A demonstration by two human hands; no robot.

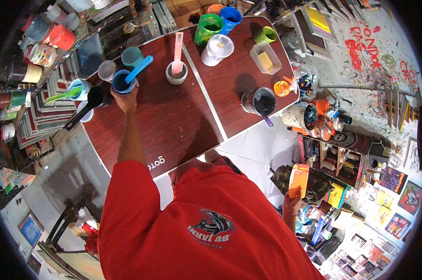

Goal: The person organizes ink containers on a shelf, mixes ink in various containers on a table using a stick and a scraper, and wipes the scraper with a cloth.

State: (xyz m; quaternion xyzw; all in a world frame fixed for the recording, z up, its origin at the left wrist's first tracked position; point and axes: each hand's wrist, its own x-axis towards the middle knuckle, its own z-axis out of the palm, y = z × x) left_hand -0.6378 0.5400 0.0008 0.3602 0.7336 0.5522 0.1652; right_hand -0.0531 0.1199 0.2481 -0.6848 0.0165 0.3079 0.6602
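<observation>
My left hand [127, 98] grips a blue cup [121, 84] of dark contents, with a light-blue spatula [141, 67] sticking up from it, at the table's left side. Beside it are a teal cup [132, 56], a grey lidded cup [107, 70] and a dark container with a black handle [80, 114]. My right hand [292, 203] holds an orange flat, scraper-like object [298, 177] upright, low at the right, off the table. A grey pot [176, 79] with a pink spatula [178, 46] stands mid-table.
The dark red table [164, 121] carries green and blue buckets [208, 28], a white tub [217, 49], a clear box [265, 58], a dark pot [259, 100] and an orange bottle [282, 88]. Stacked screens [38, 119], shelves [341, 158] and paint containers [304, 116] crowd around.
</observation>
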